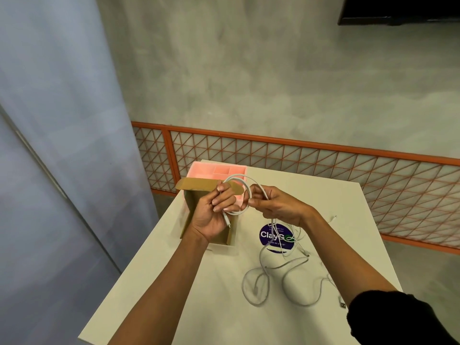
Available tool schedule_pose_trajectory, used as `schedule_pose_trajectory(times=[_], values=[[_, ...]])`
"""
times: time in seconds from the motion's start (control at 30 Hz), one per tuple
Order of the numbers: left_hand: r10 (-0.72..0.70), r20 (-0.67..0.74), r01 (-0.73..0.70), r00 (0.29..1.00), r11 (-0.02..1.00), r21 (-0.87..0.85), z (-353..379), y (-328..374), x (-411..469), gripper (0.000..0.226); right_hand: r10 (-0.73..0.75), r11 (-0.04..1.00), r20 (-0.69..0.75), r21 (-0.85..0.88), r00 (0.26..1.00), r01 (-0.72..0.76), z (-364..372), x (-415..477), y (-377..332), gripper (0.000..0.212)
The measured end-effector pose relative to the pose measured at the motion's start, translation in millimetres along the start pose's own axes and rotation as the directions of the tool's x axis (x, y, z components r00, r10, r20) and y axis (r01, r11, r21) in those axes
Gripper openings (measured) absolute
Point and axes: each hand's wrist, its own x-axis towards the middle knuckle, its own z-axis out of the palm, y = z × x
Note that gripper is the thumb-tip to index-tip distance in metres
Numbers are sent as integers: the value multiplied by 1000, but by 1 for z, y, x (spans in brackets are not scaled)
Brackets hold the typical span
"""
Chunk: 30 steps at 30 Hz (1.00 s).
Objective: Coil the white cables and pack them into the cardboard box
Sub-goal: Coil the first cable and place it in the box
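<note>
A white cable forms one loop in the air between my hands, above the table. My left hand grips the loop, and the cable's small plug hangs below its fingers. My right hand pinches the same cable on the loop's right side; from there it drops to the table. More white cable lies in loose curves on the table below my right arm, with a USB plug at its near right end. The open cardboard box stands behind my left hand, flaps raised.
A pink compartment tray sits behind the box at the table's far left. A round blue sticker is on the white table. An orange mesh fence runs beyond the far edge, and a grey wall is at left.
</note>
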Motion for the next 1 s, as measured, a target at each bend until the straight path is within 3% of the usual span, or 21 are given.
schedule_pose_trajectory(times=[0.13,0.27,0.33,0.4,0.5,0.6,0.77,0.87,1.0], values=[[-7,0,7,1000,999,35,3,1,3,26,-29,998,-50,-61,998,26,0,3,2,23],[14,-94,-3,995,993,116,0,2,4,37,-28,992,-63,-121,998,21,-5,3,4,11],[46,-159,-22,986,988,150,-2,2,4,42,-16,985,-85,-171,996,1,-6,2,1,16],[79,-200,-39,977,980,196,-4,3,1,41,-45,969,-152,-247,987,6,-8,1,-5,25],[60,-183,-15,981,971,237,-4,6,-3,26,-166,943,-327,-328,930,53,-13,0,-19,22],[-6,-155,50,988,959,280,-3,7,-7,35,-177,939,-405,-342,897,31,-20,0,-30,20],[-38,-97,63,995,962,265,3,11,-4,39,-101,930,-327,-366,940,-28,-21,-2,-25,30],[31,-96,-2,995,957,291,9,15,4,62,28,848,-199,-515,980,-129,-7,3,-10,37],[119,-192,-36,974,920,391,9,18,10,88,195,837,-62,-509,979,-199,14,7,2,24]])
